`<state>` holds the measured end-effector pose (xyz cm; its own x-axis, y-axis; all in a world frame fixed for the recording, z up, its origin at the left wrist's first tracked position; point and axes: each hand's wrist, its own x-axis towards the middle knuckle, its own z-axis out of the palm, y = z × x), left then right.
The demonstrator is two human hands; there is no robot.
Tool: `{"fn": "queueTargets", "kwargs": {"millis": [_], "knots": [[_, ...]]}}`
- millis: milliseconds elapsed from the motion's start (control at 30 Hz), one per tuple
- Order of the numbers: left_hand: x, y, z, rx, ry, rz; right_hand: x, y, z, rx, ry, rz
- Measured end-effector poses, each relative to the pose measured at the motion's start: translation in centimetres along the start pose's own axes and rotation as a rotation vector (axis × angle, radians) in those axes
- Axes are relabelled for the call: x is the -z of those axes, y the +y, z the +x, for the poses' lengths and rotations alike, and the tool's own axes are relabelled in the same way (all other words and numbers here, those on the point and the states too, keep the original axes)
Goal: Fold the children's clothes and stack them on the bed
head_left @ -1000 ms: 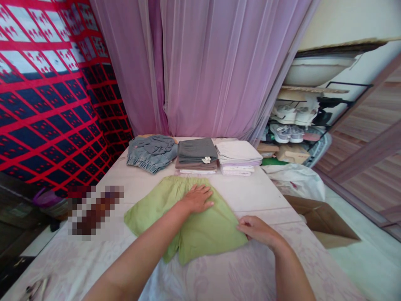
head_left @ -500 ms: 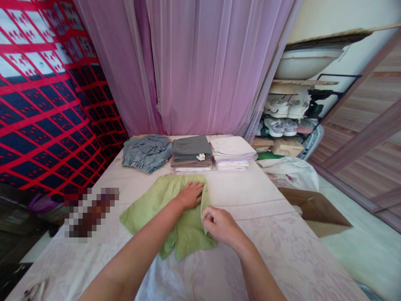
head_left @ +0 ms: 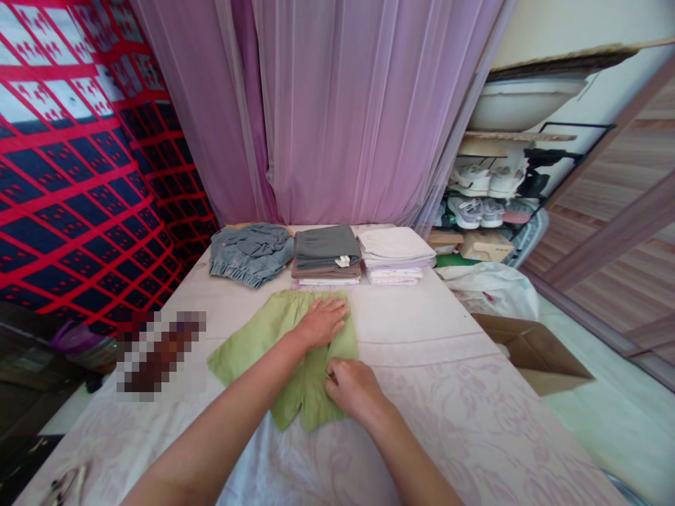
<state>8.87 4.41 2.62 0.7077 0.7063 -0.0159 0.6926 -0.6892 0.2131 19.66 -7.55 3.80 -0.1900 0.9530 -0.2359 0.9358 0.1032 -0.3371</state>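
Green shorts [head_left: 282, 322], just below frame centre on bench [head_left: 416, 327]: frame-right side folded in; frame-left side flat, unfolded | left hand [head_left: 323, 323]: fingers spread on shorts | right hand [head_left: 352, 385]: fingers curled, apparently pinching their edge, contact hidden | just above: dark stack [head_left: 325, 247], pale stack [head_left: 395, 247] folded; denim garment [head_left: 252, 251] bundled

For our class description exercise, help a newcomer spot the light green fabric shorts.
Start at the sheer purple curtain, then the pale floral fabric cover before it. On it, a left hand and right hand touch the light green fabric shorts. Unlike the crumpled blue denim garment and dark grey folded cloth behind, they are green.
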Motion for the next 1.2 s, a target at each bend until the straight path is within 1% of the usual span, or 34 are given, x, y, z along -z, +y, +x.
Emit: {"fn": "queueTargets", "kwargs": {"millis": [67,167,233,333,400,533,633,700,767,833,967,1133,1200], "knots": [[-0.2,0.4,0.4,-0.033,-0.029,0.015,-0.3,-0.1,-0.1,0.003,0.001,0.003],[-0.8,0.3,1.0,-0.004,-0.065,0.023,-0.4,0.1,-0.4,0.032,0.011,0.073],[-1.3,-0.1,1.4,0.008,-0.081,0.020,-0.1,0.6,-0.6,0.066,0.003,0.126],[-2.1,-0.5,1.6,0.006,-0.093,0.013,0.4,2.2,-0.9,0.084,-0.030,0.145],[-2.5,-0.6,1.6,0.006,-0.089,0.010,0.6,3.5,-1.0,0.054,-0.052,0.120],[-2.8,-0.5,1.6,0.005,-0.097,0.007,0.9,5.4,-1.4,-0.065,-0.094,0.089],[-2.5,-0.6,1.3,-0.017,-0.114,-0.002,0.9,5.6,-2.0,-0.157,-0.061,0.051],[-2.2,-0.6,0.8,-0.029,-0.089,-0.008,0.9,5.3,-2.6,-0.209,-0.023,0.016],[-2.0,-0.6,0.2,-0.014,-0.052,-0.011,0.9,5.0,-3.0,-0.238,-0.017,0.004],[-1.9,-0.4,-0.4,0.017,-0.042,-0.009,0.9,4.9,-3.3,-0.239,-0.055,0.016],[-2.0,0.3,-1.5,0.062,-0.073,-0.006,1.1,5.3,-3.3,-0.226,-0.120,0.061],[-2.5,1.4,-2.3,0.082,-0.043,-0.033,1.6,6.9,-3.6,-0.231,-0.134,0.116],[-2.7,1.7,-2.5,0.078,-0.034,-0.051,1.7,7.1,-3.8,-0.237,-0.116,0.125]]}}
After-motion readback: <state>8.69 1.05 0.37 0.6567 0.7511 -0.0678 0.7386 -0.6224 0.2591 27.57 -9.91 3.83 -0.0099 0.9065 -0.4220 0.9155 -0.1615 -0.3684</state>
